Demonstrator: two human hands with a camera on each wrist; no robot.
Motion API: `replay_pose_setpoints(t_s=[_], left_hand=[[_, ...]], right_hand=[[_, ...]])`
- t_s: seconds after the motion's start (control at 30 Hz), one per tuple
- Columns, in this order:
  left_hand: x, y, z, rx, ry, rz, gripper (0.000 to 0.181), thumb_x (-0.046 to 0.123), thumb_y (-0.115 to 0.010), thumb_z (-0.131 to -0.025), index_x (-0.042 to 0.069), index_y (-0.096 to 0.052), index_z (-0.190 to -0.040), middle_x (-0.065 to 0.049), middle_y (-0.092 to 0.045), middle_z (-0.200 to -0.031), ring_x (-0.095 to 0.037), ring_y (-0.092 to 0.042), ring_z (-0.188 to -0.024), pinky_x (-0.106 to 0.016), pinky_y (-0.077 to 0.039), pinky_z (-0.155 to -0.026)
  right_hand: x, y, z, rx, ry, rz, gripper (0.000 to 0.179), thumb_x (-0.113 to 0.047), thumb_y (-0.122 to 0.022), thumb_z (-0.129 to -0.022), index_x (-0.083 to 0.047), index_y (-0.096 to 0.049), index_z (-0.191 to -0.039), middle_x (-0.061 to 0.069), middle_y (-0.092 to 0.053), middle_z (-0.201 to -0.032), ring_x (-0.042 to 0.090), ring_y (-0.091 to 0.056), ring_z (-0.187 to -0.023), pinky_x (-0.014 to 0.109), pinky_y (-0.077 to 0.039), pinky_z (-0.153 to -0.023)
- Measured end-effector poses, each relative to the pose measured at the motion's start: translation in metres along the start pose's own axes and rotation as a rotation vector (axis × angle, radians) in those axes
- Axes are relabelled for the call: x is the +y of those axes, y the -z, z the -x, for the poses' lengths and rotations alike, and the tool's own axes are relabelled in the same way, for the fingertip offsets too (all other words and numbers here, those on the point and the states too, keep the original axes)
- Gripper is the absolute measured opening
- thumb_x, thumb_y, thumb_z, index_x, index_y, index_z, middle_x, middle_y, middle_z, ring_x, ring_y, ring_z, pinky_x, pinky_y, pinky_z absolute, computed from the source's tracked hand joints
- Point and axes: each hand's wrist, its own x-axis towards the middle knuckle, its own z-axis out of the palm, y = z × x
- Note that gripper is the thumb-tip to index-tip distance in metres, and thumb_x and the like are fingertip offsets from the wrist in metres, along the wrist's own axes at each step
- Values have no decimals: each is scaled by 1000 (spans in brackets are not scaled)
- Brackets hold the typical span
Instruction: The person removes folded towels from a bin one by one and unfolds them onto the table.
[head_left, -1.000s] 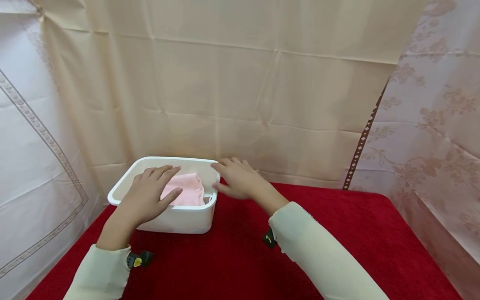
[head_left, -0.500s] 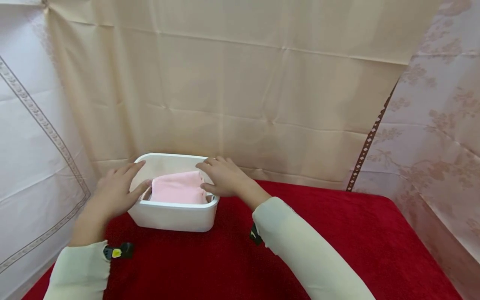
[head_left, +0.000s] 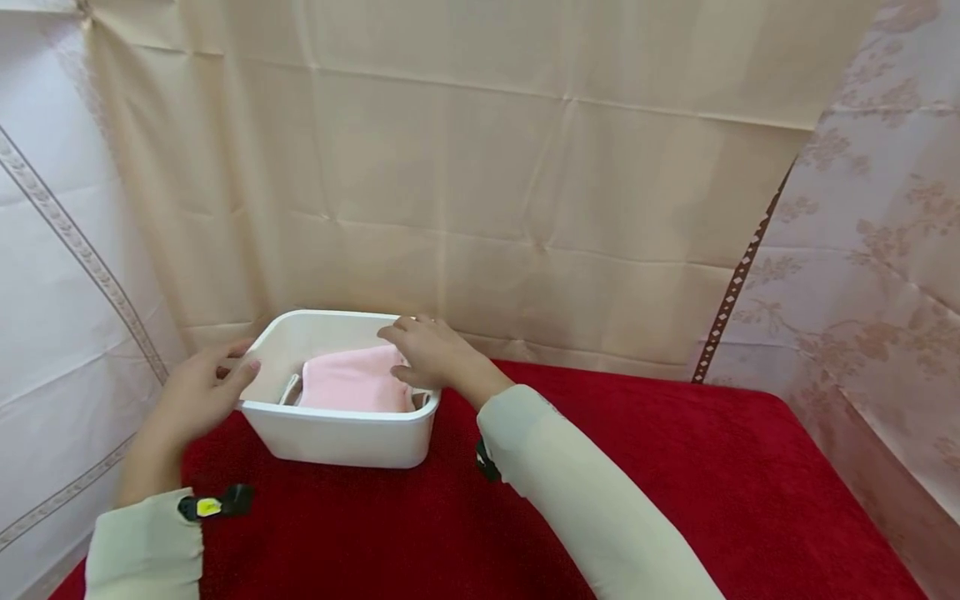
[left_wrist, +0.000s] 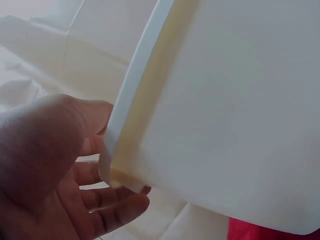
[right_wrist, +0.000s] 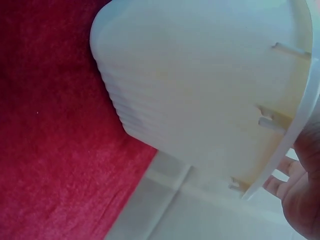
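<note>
A white plastic bin point(head_left: 337, 437) stands at the left of the red-covered table, with folded pink cloth point(head_left: 351, 379) inside. Brownish and white bits show beside the cloth, too hidden to name. My left hand point(head_left: 193, 392) is at the bin's left rim, its fingers loosely bent; the left wrist view has the thumb by the rim point(left_wrist: 131, 85). Over the right rim reaches my right hand point(head_left: 435, 354), fingertips above the bin's inside near the cloth. In the right wrist view, that hand point(right_wrist: 302, 195) is partly hidden behind the rim, beside the ribbed outer wall point(right_wrist: 200, 90).
Red cloth point(head_left: 637, 467) covers the table around the bin. Beige curtain point(head_left: 480, 183) hangs close behind it. Patterned white curtains point(head_left: 67, 292) hang at the left and the right. Each wrist carries a black strap point(head_left: 217, 504).
My left hand has moved left, from above the bin to its left rim. The right hand has shifted slightly left over the right rim. More of the pink cloth now shows.
</note>
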Motion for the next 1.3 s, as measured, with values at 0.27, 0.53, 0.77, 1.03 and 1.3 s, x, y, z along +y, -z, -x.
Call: replay_pose_setpoints(t_s=[0.27, 0.53, 0.77, 1.03, 1.3], left_hand=[[-10, -2, 1, -11, 155, 164, 43, 8, -49, -101, -9, -52, -140, -36, -63, -120, -17, -64, -91, -21, -51, -66], [-19, -5, 1, 10, 256, 343, 44, 9, -52, -101, -12, -53, -139, 2, -67, -86, -6, -57, -73, -22, -51, -63], [-27, -8, 2, 59, 294, 528, 35, 9, -59, -100, -1, -65, -133, 24, -65, -95, -1, -59, -83, -18, -53, -69], [-32, -9, 2, 97, 282, 709, 30, 2, -61, -97, 20, -79, -113, 21, -71, -95, -2, -62, -83, -15, -54, -69], [-31, -9, 4, 109, 271, 748, 32, -1, -61, -96, 20, -80, -110, 17, -72, -92, -1, -61, -81, -15, -53, -67]], right_hand=[[0, -5, -9, -8, -10, -11, 57, -34, -66, -98, -18, -50, -150, 5, -55, -145, 25, -52, -132, 42, -44, -107], [-3, -12, -17, -35, -32, -46, 58, -34, -68, -98, -18, -50, -150, 3, -57, -143, 23, -55, -130, 37, -45, -108], [-2, -16, -26, -66, -54, -61, 57, -34, -68, -98, -20, -50, -151, 1, -55, -145, 21, -52, -132, 35, -43, -110], [-1, -16, -33, -100, -52, -66, 58, -35, -69, -98, -20, -51, -151, 0, -55, -144, 18, -52, -131, 34, -44, -108], [-5, -23, -43, -120, -1, -24, 57, -35, -71, -97, -21, -53, -149, -1, -59, -141, 16, -52, -132, 31, -40, -111]])
